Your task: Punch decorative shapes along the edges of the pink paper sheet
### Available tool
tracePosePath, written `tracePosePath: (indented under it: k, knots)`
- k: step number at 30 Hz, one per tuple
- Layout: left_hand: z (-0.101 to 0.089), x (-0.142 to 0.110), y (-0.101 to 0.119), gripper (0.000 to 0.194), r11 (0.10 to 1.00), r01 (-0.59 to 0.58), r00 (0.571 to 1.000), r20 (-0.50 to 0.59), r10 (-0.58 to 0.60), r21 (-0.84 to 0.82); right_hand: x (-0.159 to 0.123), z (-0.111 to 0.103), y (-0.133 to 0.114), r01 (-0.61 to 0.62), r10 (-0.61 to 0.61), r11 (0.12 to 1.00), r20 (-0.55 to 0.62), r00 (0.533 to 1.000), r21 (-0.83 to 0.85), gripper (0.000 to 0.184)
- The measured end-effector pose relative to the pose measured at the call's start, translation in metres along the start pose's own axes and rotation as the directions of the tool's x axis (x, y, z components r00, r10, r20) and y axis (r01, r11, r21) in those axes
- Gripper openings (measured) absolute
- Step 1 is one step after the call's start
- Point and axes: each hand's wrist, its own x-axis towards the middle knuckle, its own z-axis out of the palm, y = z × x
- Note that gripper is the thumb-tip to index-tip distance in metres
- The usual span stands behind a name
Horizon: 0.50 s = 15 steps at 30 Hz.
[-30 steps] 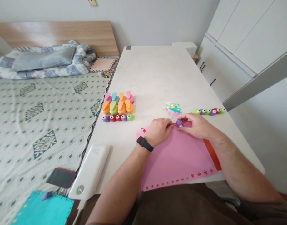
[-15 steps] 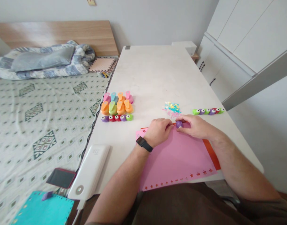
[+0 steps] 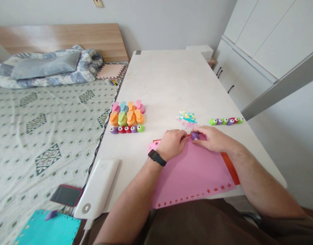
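Note:
A pink sheet of paper [image 3: 194,170] lies in front of me, with small shapes punched along its near edge and far left corner. Beneath it an orange-red sheet [image 3: 231,168] shows at the right and along the far edge. My right hand [image 3: 209,137] grips a small purple craft punch [image 3: 194,136] at the paper's far edge. Close by on the left, my left hand [image 3: 173,144] pinches that same edge between thumb and fingers. Just beyond the hands is a pile of punched paper bits [image 3: 188,119] in blue, yellow and pink.
Larger craft punches [image 3: 127,117] stand in rows at the left, with a row of small punches [image 3: 127,129] before them. More small punches [image 3: 226,121] line up at the right. A white power bank [image 3: 98,187], a phone [image 3: 66,195] and a turquoise sheet [image 3: 47,229] are at lower left.
Hardly anything differs. The purple punch and the fingers of my right hand have shifted very slightly; my left hand stays put on the paper.

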Motion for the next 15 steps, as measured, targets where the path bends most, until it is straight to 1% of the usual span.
tracePosePath:
  k: [12, 15]
  knots:
    - [-0.0009, -0.0002, 0.0008, 0.017, 1.0, -0.001, 1.0, 0.003, 0.001, -0.004, 0.0011, 0.0012, -0.0039, -0.009, 0.009, 1.0, 0.002, 1.0, 0.02, 0.02]
    - [-0.0006, -0.0005, 0.0006, 0.017, 1.0, -0.01, 1.0, -0.003, 0.01, -0.005, 0.001, 0.0033, -0.0033, -0.017, 0.017, 1.0, -0.009, 1.0, 0.025, 0.015]
